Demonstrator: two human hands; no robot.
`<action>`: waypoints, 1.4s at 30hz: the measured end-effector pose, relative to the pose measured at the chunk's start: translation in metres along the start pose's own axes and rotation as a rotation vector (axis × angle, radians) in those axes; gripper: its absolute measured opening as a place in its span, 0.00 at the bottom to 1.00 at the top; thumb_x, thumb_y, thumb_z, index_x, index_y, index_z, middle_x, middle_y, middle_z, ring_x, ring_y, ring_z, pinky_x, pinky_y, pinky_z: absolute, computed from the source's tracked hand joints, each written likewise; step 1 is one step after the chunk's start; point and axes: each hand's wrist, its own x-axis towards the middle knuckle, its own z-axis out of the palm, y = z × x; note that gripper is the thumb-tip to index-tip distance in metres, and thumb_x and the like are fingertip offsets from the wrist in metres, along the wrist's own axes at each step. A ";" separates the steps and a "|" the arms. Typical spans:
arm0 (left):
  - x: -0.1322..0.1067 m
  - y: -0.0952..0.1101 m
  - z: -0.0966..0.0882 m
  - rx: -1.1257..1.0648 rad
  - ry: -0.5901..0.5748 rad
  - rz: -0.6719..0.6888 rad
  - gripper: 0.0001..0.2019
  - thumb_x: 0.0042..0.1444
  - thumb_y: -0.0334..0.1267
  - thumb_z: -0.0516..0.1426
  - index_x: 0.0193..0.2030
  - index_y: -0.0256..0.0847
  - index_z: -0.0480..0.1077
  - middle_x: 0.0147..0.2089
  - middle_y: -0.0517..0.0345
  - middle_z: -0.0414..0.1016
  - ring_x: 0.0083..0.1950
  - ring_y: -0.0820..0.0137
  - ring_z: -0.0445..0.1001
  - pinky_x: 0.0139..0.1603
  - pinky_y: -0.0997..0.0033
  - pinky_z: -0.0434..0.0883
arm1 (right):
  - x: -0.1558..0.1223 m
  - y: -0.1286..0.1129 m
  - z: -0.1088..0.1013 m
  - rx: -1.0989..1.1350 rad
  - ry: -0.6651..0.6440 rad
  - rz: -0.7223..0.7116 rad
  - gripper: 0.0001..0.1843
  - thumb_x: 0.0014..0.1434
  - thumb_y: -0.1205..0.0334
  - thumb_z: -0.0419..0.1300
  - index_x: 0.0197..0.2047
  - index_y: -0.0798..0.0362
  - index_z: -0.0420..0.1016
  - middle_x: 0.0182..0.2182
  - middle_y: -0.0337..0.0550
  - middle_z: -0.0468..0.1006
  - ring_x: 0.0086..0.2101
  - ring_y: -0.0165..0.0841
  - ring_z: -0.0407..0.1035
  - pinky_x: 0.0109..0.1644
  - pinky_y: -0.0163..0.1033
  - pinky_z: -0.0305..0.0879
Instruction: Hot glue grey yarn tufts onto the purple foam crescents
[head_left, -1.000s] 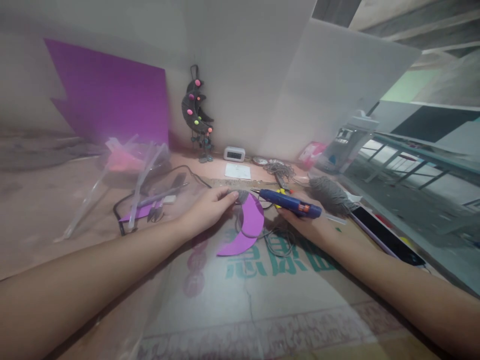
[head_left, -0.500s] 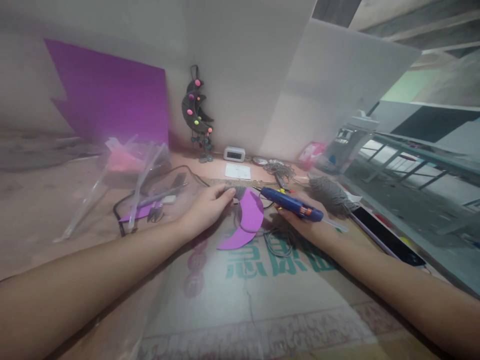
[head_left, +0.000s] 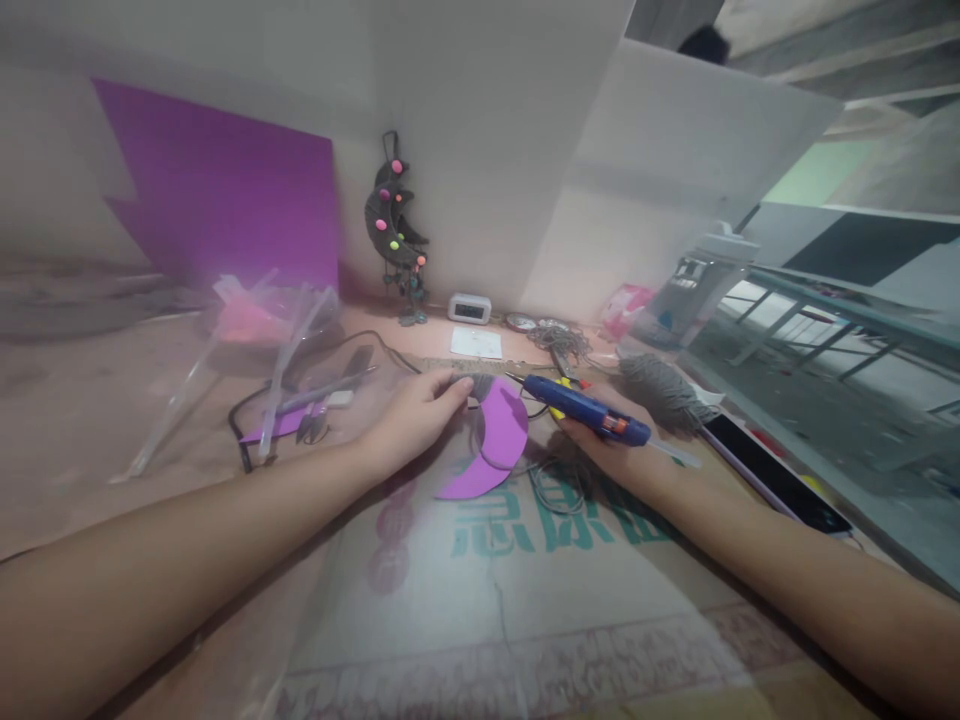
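My left hand (head_left: 420, 415) is pinching the crescent (head_left: 506, 430), my right hand (head_left: 611, 457) gripping the gun (head_left: 581, 405); any nozzle (head_left: 514, 377) slip is risking burns.

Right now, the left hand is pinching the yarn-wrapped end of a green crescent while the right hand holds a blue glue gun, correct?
Not quite: the crescent is purple, not green, as the head view shows. The left hand does pinch its yarn-wrapped end, and the right hand holds the blue glue gun.
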 end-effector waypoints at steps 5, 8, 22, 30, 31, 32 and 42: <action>-0.001 0.002 -0.001 0.020 0.008 0.017 0.16 0.60 0.46 0.49 0.25 0.39 0.62 0.24 0.62 0.65 0.28 0.72 0.63 0.29 0.74 0.60 | 0.001 -0.003 -0.001 0.016 -0.016 -0.007 0.07 0.55 0.56 0.61 0.31 0.50 0.71 0.27 0.39 0.74 0.29 0.33 0.69 0.35 0.38 0.66; -0.001 0.003 -0.001 0.020 0.004 0.023 0.16 0.60 0.45 0.48 0.25 0.39 0.63 0.24 0.62 0.66 0.28 0.71 0.63 0.30 0.74 0.60 | 0.001 -0.005 -0.002 0.019 -0.030 -0.016 0.07 0.55 0.56 0.61 0.34 0.50 0.72 0.31 0.41 0.77 0.32 0.35 0.72 0.37 0.39 0.67; 0.001 -0.003 0.001 0.003 0.015 0.016 0.16 0.60 0.46 0.49 0.25 0.40 0.62 0.24 0.62 0.64 0.28 0.71 0.64 0.29 0.73 0.60 | 0.000 0.000 0.002 0.020 -0.038 -0.005 0.10 0.54 0.57 0.61 0.39 0.49 0.71 0.33 0.40 0.77 0.32 0.35 0.71 0.37 0.40 0.67; 0.000 0.000 0.000 0.001 -0.002 0.031 0.16 0.61 0.46 0.49 0.25 0.39 0.61 0.23 0.63 0.64 0.27 0.72 0.63 0.29 0.74 0.59 | 0.001 0.002 0.003 -0.037 -0.102 0.034 0.09 0.53 0.56 0.62 0.35 0.51 0.72 0.30 0.41 0.75 0.31 0.35 0.69 0.36 0.39 0.65; 0.000 0.000 0.000 0.008 0.001 0.031 0.17 0.61 0.46 0.49 0.24 0.39 0.61 0.23 0.63 0.63 0.27 0.72 0.63 0.29 0.74 0.59 | 0.001 0.002 0.003 -0.037 -0.108 0.041 0.09 0.53 0.55 0.62 0.35 0.50 0.72 0.30 0.40 0.75 0.31 0.35 0.69 0.36 0.39 0.65; 0.000 0.000 0.000 0.016 -0.002 0.031 0.17 0.61 0.46 0.49 0.24 0.39 0.61 0.23 0.63 0.63 0.27 0.72 0.63 0.29 0.74 0.59 | 0.001 0.003 0.004 -0.035 -0.109 0.045 0.10 0.53 0.54 0.62 0.35 0.50 0.72 0.30 0.40 0.75 0.31 0.35 0.69 0.36 0.39 0.65; -0.002 0.004 -0.001 0.056 -0.023 0.048 0.16 0.61 0.45 0.48 0.26 0.39 0.63 0.24 0.63 0.64 0.29 0.72 0.64 0.31 0.74 0.59 | 0.002 0.005 0.005 -0.067 -0.156 0.071 0.11 0.53 0.52 0.62 0.35 0.50 0.72 0.31 0.41 0.75 0.33 0.36 0.69 0.37 0.40 0.64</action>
